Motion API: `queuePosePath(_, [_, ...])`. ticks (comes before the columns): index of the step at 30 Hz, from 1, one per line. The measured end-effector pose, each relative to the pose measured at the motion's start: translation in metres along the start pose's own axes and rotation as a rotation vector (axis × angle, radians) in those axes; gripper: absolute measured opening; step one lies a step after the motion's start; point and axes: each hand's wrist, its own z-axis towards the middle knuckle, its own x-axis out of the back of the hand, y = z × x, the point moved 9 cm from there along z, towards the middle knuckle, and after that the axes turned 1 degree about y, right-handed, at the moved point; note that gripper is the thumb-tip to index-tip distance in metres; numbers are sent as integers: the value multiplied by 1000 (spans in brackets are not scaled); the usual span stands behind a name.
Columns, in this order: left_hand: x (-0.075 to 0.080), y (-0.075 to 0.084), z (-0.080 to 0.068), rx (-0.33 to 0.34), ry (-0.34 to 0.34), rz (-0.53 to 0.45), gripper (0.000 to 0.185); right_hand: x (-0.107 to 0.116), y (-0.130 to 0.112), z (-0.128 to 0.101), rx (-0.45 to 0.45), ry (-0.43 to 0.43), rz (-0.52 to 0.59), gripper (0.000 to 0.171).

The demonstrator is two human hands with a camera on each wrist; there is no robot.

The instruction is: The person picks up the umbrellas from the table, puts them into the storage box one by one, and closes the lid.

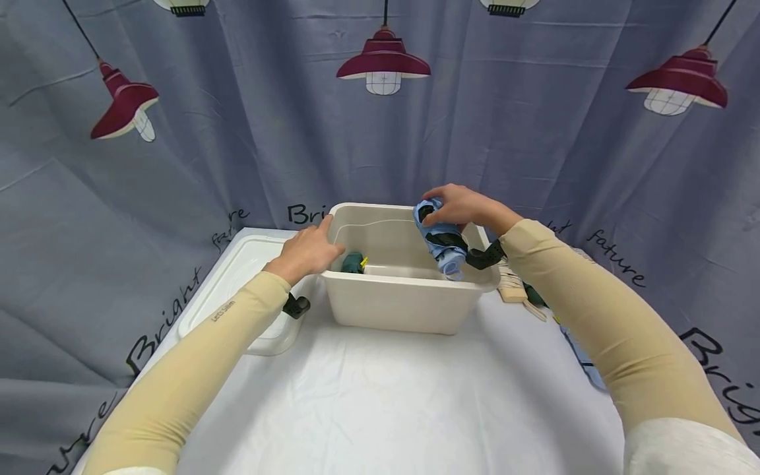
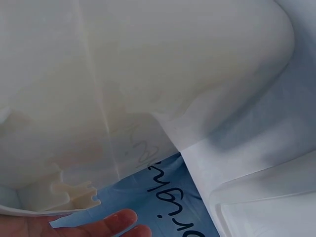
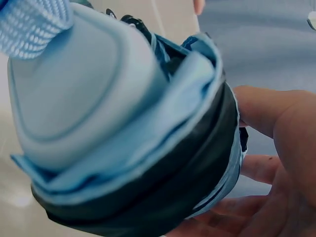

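Note:
A light-blue folded umbrella [image 1: 446,253] with black bands hangs tilted over the right part of a cream plastic storage box [image 1: 392,300]. My right hand [image 1: 462,204] grips it near its upper end; the right wrist view shows the umbrella's pale handle end [image 3: 74,84] and mesh wrist strap [image 3: 37,27]. On the box's left rim rests my left hand [image 1: 309,251], index finger stretched out and thumb toward the inside. Its fingers [image 2: 116,222] look straight beside the rim in the left wrist view. Inside the box, at left, lies a small dark-green item [image 1: 353,262] with a yellow bit.
The box's pale lid [image 1: 255,254] lies flat to the left on the white-covered table [image 1: 404,396]. Right of the box are a wooden-edged item [image 1: 512,288] and a blue item [image 1: 584,363], partly hidden by my right arm. A grey-blue curtain [image 1: 267,132] stands behind.

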Motion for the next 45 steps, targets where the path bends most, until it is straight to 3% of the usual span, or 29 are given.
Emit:
queuePosePath(7, [1, 0, 2, -1, 6, 4, 83, -17, -7, 15, 9, -48, 10, 71])
queuePosePath(16, [0, -2, 3, 16, 1, 1, 84, -38, -18, 33, 35, -112, -68, 73])
queuePosePath(28, [0, 0, 1, 22, 3, 4, 82, -78, -29, 48, 10, -252, -43, 71])
queuePosePath(45, [0, 0, -1, 36, 0, 3, 82, -118, -33, 65, 4, -377, -135, 70])
